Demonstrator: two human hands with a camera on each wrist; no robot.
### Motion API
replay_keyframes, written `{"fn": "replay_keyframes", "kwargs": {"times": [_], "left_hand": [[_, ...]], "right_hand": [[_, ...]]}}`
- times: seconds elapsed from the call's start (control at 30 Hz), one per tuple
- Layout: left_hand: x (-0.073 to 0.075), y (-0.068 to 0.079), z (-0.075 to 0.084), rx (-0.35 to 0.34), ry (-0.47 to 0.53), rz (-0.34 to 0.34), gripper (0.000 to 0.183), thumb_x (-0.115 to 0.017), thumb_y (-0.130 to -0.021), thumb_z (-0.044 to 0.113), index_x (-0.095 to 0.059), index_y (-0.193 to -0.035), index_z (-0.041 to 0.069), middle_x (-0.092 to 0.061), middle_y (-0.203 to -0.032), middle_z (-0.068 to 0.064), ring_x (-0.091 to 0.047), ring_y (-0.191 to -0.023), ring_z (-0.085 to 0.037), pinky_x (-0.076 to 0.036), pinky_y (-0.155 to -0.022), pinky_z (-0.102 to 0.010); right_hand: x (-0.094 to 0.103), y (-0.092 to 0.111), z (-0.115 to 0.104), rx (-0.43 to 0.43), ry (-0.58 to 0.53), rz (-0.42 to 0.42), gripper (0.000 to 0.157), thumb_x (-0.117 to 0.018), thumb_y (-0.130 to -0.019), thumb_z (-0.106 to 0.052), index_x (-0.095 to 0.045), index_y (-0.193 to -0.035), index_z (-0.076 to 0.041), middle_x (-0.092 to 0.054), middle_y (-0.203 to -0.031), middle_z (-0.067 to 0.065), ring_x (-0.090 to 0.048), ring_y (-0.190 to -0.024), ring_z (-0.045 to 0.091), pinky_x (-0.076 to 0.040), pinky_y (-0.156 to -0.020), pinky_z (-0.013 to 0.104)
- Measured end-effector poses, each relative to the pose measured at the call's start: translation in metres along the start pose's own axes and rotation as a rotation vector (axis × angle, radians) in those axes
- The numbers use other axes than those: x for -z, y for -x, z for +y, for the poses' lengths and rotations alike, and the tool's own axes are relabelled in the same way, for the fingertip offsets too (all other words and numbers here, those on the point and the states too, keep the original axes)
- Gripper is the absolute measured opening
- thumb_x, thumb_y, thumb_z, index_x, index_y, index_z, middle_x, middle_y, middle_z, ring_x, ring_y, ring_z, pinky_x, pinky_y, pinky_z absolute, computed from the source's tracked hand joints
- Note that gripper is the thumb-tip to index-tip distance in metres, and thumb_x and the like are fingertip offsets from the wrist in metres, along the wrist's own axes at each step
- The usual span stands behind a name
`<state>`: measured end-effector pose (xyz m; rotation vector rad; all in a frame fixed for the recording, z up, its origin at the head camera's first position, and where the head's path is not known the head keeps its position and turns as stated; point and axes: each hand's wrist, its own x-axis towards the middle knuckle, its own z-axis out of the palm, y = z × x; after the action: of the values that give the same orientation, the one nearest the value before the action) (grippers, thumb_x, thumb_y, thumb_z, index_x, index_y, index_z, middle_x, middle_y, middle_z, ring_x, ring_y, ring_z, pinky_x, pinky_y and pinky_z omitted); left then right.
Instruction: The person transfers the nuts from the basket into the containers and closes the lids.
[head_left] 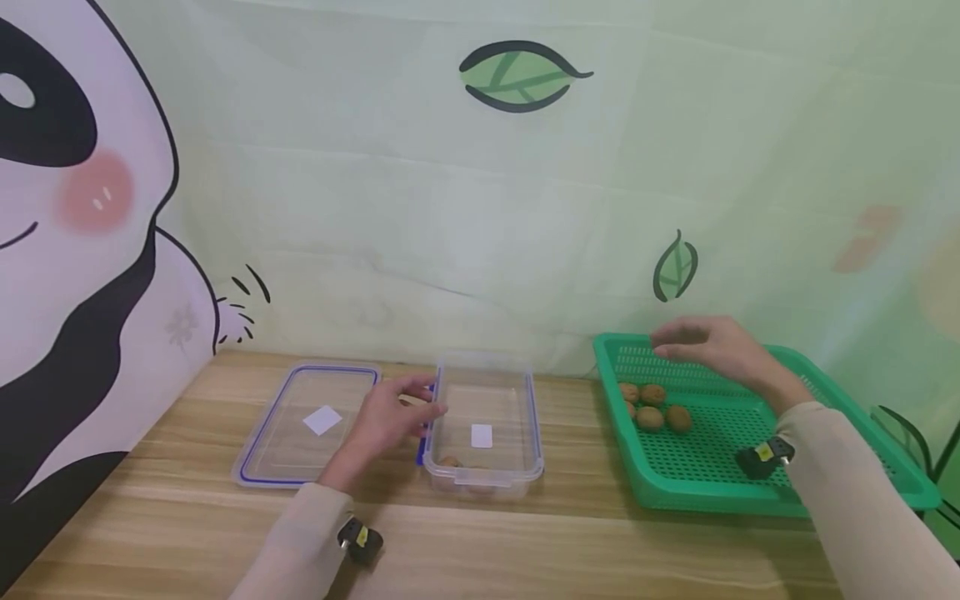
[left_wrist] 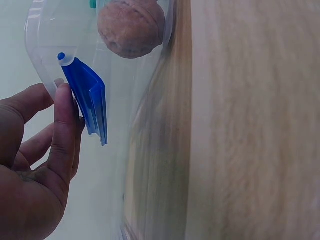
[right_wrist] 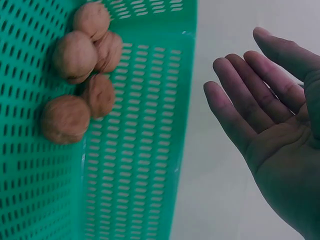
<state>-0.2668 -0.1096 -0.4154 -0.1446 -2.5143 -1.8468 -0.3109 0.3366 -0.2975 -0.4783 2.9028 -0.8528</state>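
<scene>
The right hand (head_left: pixel 716 346), empty, fingers loose, is nearer the five walnuts (head_left: pixel 650 418), below and left of it; the left hand (head_left: pixel 386 417) pinches the container (head_left: pixel 487 477)

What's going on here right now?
A person's left hand pinches the rim of a clear container, in which at least one walnut shows. Their right hand hovers, open and empty, by the green basket, where five walnuts lie grouped toward its left side. The container is uncovered; a blue-edged lid lies to its left on the table.
</scene>
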Motion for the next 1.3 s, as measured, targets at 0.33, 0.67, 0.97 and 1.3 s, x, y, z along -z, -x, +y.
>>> {"fn": "replay_keyframes", "kwargs": {"times": [0.33,0.67,0.97,1.3], "left_hand": [[-0.001,-0.001,0.0,0.005,0.003,0.0,0.049,-0.078,-0.082,0.01,-0.062,-0.127,0.004,-0.066,-0.106,-0.013,-0.067,-0.066,-0.02,-0.061,-0.059,-0.032],[-0.001,-0.002,0.0,0.007,-0.014,-0.002,0.05,-0.078,-0.082,0.011,-0.06,-0.129,0.005,-0.066,-0.106,-0.012,-0.067,-0.066,-0.02,-0.061,-0.062,-0.035],[-0.001,-0.001,0.0,0.008,-0.015,-0.001,0.05,-0.078,-0.082,0.011,-0.061,-0.129,0.005,-0.066,-0.107,-0.013,-0.067,-0.064,-0.02,-0.061,-0.061,-0.036],[0.0,0.0,-0.001,0.004,-0.018,-0.001,0.049,-0.077,-0.083,0.012,-0.061,-0.128,0.004,-0.065,-0.107,-0.013,-0.068,-0.064,-0.02,-0.061,-0.061,-0.035]], "right_hand": [[-0.002,0.003,0.026,-0.046,-0.01,-0.087,0.052,-0.062,-0.09,-0.051,-0.061,-0.128,-0.015,-0.062,-0.126,0.006,-0.06,-0.111,0.029,-0.042,-0.096,0.062],[-0.003,0.006,0.048,-0.099,-0.033,-0.177,0.054,-0.063,-0.091,-0.047,-0.059,-0.131,-0.011,-0.058,-0.131,0.012,-0.057,-0.115,0.034,-0.045,-0.095,0.06],[-0.008,0.007,0.063,-0.099,-0.075,-0.25,0.048,-0.065,-0.092,-0.036,-0.059,-0.129,-0.005,-0.058,-0.129,0.016,-0.061,-0.109,0.034,-0.05,-0.092,0.054],[-0.017,0.005,0.07,-0.107,-0.041,-0.303,0.045,-0.067,-0.092,-0.032,-0.061,-0.125,-0.003,-0.057,-0.129,0.02,-0.062,-0.104,0.032,-0.053,-0.086,0.053]]}}
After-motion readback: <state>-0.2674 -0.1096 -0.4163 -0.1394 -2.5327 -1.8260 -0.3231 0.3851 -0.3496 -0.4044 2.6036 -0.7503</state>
